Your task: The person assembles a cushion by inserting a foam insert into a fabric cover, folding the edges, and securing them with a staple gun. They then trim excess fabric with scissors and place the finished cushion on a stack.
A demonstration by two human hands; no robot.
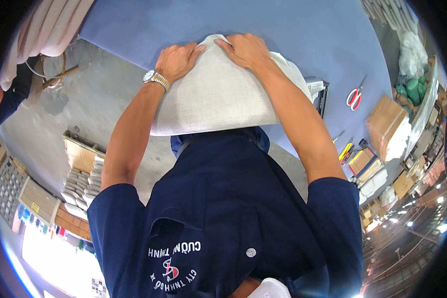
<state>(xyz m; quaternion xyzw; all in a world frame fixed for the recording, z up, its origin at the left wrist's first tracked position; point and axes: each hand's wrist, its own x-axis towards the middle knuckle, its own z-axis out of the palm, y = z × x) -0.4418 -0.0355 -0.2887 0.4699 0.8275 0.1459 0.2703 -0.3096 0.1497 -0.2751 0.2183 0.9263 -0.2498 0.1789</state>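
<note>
A blue-topped table (303, 30) fills the upper middle of the view, and everything else is placed against it. On its right part lie red-handled scissors (354, 97), with a brown cardboard box (385, 124) beyond them toward the table's right end, and yellow and black hand tools (346, 150) near the box. A dark machine (319, 94) sits just right of the cloth, partly hidden behind the right forearm. Green bags (412, 92) are piled off the table's far right corner.

An off-white fabric piece (218, 94), a folded woven cloth, lies at the table's near edge and hangs over it toward the person's navy shirt (223, 208). Its long axis runs left to right along that edge, with a rounded fold pointing away into the table.

The left hand (178, 60) and the right hand (246, 49) both grip the cloth's far fold, fingers curled into the fabric, nearly touching each other. A metal wristwatch (156, 78) is on the left wrist.

Left of the table is grey concrete floor (84, 114), where an open box of stacked white rolls (82, 186) stands. Pale draped cloth (49, 25) hangs off the table's upper left.
</note>
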